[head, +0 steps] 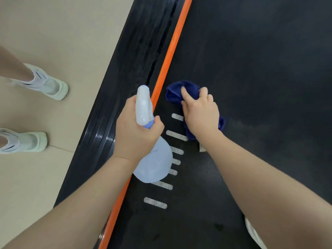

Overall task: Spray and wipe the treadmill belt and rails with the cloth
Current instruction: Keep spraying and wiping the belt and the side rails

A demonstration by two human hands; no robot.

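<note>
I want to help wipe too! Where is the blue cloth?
In the head view, the blue cloth lies on the black treadmill belt under the right hand, just right of the orange stripe.

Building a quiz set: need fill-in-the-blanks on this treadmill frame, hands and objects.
1. The left hand grips a spray ____.
2. The right hand presses a ____ cloth onto the belt.
3. The stripe beside the belt is ____.

Missing words: bottle; blue; orange
</note>
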